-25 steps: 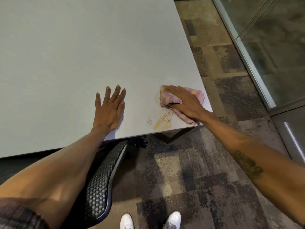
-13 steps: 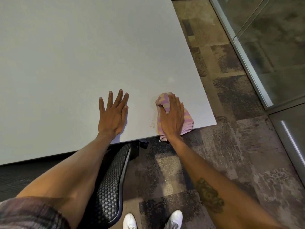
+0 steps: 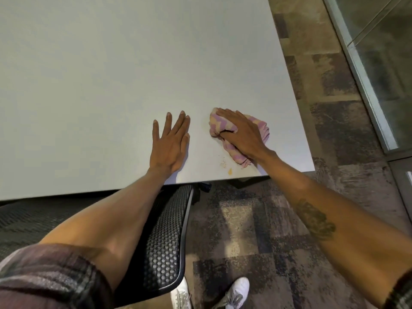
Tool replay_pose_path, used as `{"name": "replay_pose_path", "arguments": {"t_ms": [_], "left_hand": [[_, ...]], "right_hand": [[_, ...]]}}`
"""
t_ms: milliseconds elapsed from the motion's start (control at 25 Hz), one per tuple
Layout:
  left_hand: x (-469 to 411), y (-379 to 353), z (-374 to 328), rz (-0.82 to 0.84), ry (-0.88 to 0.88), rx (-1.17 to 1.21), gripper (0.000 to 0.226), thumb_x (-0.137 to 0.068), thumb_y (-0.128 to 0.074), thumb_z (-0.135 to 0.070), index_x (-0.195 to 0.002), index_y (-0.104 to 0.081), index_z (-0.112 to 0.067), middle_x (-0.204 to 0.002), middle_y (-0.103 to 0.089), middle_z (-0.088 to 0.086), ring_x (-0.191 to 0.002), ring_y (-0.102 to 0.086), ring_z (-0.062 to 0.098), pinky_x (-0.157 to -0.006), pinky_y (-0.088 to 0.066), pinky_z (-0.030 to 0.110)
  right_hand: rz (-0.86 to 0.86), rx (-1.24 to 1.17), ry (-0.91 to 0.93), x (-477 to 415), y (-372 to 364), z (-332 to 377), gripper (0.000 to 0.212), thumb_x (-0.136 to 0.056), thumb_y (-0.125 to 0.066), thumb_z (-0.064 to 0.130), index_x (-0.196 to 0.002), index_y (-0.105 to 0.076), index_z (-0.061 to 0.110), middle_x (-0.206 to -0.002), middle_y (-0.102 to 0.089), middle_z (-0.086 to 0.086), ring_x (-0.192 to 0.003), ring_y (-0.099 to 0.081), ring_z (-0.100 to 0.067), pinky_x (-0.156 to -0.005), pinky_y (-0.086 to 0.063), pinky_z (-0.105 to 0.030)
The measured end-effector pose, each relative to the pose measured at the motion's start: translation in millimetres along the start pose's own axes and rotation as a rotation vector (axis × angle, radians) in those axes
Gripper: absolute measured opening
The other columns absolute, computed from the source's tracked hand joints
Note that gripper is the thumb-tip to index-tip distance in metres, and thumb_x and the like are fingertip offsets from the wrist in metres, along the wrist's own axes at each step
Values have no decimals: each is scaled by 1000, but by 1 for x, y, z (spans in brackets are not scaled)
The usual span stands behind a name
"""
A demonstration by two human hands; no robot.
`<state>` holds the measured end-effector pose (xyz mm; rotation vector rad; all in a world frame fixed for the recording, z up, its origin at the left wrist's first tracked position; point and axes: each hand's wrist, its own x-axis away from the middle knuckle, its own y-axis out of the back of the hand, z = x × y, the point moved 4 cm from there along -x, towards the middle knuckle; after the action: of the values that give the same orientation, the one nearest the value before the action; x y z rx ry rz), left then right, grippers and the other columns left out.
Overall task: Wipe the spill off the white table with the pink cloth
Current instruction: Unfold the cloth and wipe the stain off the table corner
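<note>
The pink and cream striped cloth (image 3: 260,128) lies bunched near the front right corner of the white table (image 3: 111,85). My right hand (image 3: 240,134) presses down on it and grips it, fingers pointing left and away. A small orange-yellow spill spot (image 3: 229,171) and a few crumbs (image 3: 222,163) remain on the table just in front of the cloth, close to the near edge. My left hand (image 3: 170,143) rests flat on the table to the left of the cloth, fingers spread, holding nothing.
A black mesh office chair (image 3: 165,241) is tucked under the table's near edge between my arms. Patterned carpet (image 3: 256,230) lies below, with my white shoes (image 3: 236,288) on it. A glass wall with a metal frame (image 3: 365,85) runs along the right.
My right hand has slid the cloth away from the near edge and up the table, uncovering a small leftover spot where a larger orange smear was. The left hand stayed flat in place.
</note>
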<state>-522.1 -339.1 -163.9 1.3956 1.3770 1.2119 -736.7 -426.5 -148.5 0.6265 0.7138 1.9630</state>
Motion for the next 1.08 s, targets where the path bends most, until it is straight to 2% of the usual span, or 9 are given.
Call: {"name": "replay_pose_path", "arguments": {"t_ms": [120,240,320,440,640,760,840,960,1080], "left_hand": [[1,1,-1,-1,2,21,54,-110,-14,-35,-163,-12,-26,-171,-8,-10,-159,-1,23,-126,0,55],[1,2,-2,0,-5,41,54,-110,-14,-35,-163,-13,-26,-171,-9,-10,-159,-1,23,-126,1,55],[1,2,-2,7,-5,25,54,-110,-13,-35,-163,-11,-25,-171,-7,-9,-159,0,24,-126,1,55],[3,3,-3,11,-19,41,54,-110,-14,-35,-164,-10,-25,-171,-6,-9,-159,2,24,-126,3,56],[2,1,-1,15,-31,43,54,-111,-14,-34,-164,-9,-24,-171,-5,-8,-159,3,24,-125,4,56],[3,3,-1,18,-38,63,54,-111,-15,-34,-164,-10,-24,-171,-5,-9,-159,3,24,-125,4,56],[3,3,0,9,-36,55,53,-111,-15,-33,-163,-12,-24,-171,-6,-8,-159,1,25,-125,3,57],[2,3,-1,-2,-28,16,54,-111,-15,-32,-163,-12,-22,-171,-7,-6,-159,-2,28,-125,-1,58],[4,4,-3,-12,-30,-11,54,-111,-14,-32,-164,-11,-21,-172,-5,-5,-159,-1,29,-125,-2,60]], "right_hand": [[55,-5,61,14,-2,4,61,-89,-63,36,-148,-49,34,-154,-47,12,-144,-37,-8,-111,-21,-18],[140,30,111,30,-15,5,59,-90,-63,27,-147,-49,35,-153,-48,13,-142,-39,-6,-117,-23,-23],[186,63,152,41,-24,6,56,-93,-61,32,-147,-49,34,-153,-49,10,-142,-41,-8,-123,-23,-31],[214,55,188,61,-35,7,50,-95,-56,44,-144,-51,37,-150,-51,11,-140,-43,-8,-123,-25,-35],[275,80,228,85,-45,4,55,-95,-43,59,-144,-51,36,-150,-52,10,-140,-43,-10,-118,-24,-26],[259,77,366,91,-38,3,44,-101,-50,39,-143,-56,26,-149,-54,3,-140,-46,-15,-121,-24,-30],[293,71,459,87,-30,3,42,-99,-58,29,-139,-59,18,-147,-56,-3,-139,-48,-19,-121,-25,-34],[325,103,506,80,-25,7,43,-95,-62,23,-137,-61,11,-145,-58,-5,-137,-45,-11,-121,-20,-24],[302,120,479,82,-30,10,43,-98,-57,24,-139,-60,13,-147,-56,-3,-139,-44,-11,-122,-21,-29]]}}
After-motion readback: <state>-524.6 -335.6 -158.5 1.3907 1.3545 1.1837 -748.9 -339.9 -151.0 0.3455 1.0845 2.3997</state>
